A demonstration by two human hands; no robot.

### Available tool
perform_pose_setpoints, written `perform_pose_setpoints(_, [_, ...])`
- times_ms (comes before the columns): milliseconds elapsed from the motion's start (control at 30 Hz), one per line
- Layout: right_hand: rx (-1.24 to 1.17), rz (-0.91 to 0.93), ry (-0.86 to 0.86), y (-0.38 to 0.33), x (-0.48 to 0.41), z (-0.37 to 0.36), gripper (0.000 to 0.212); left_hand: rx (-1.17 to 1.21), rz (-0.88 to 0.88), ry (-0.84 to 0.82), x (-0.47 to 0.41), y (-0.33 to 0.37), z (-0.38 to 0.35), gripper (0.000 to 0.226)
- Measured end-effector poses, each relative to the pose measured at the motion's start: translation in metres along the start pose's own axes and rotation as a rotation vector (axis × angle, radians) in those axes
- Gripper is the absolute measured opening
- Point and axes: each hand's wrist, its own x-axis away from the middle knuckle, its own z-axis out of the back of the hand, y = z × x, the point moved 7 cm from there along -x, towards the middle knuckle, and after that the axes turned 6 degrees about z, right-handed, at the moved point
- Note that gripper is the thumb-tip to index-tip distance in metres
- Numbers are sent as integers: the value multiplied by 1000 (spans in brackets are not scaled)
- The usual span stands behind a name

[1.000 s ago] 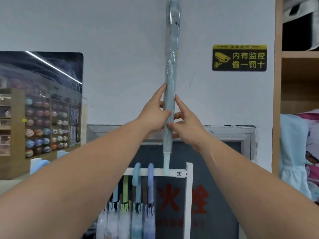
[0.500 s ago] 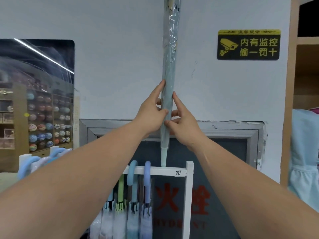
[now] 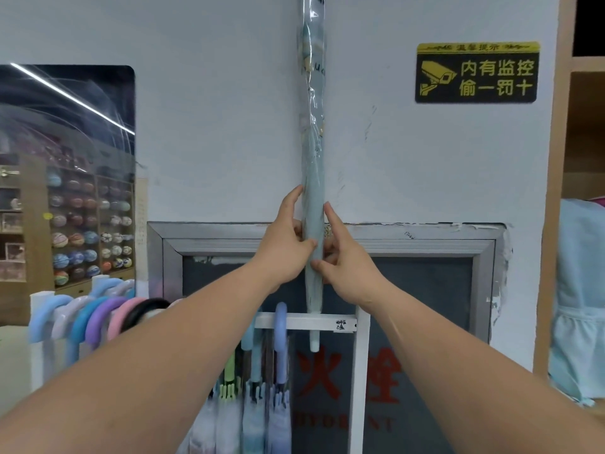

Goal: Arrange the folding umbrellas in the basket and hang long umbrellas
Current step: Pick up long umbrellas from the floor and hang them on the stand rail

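Fingers [image 3: 292, 201] of left hand [image 3: 284, 249] and right hand [image 3: 347, 268] grip long umbrella [image 3: 313, 142] upright before the pale wall [image 3: 222, 109].

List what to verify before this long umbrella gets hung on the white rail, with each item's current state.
1. Grip: ok. The left hand and right hand both hold the long umbrella low on its body.
2. Upright: ok. It stands near vertical, point down.
3. Past the rail: ok. The tip shows below the white rail, and the body passes behind it.
4. Free spot: ok. It sits in the bare stretch between the lilac-handled umbrella and the end post.
5. Hook handle facing the rail: cannot tell. The handle is above the picture.
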Motion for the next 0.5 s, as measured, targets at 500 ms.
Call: perform_pose_setpoints(500, [156, -47, -113, 17, 22, -13, 99, 230, 12, -6, 1, 4, 4, 67])
